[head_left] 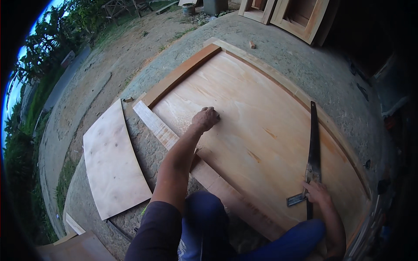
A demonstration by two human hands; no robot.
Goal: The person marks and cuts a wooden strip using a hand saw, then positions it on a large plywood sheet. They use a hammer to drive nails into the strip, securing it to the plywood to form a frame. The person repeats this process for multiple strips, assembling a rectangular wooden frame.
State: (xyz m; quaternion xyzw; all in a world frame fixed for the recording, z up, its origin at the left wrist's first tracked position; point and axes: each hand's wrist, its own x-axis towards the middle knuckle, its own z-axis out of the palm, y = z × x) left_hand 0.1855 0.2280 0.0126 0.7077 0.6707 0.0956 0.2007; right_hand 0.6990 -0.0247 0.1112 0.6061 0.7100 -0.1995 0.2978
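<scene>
My left hand is closed in a fist on or just above a large pale plywood panel set in a wooden frame. Whatever those fingers hold, if anything, is hidden. My right hand is low on the panel's right side, its fingers closed at a try square with a metallic stock and a dark blade. Right above that hand lies a handsaw, its dark blade pointing away from me. The saw's handle end touches or nearly touches my fingers. A pale wooden strip runs along the panel's near-left edge.
A loose plywood sheet lies on the concrete to the left. Wooden frames stand at the far right, and a small wood block lies on the ground beyond the panel. A bucket sits at the back. My knees are against the near edge.
</scene>
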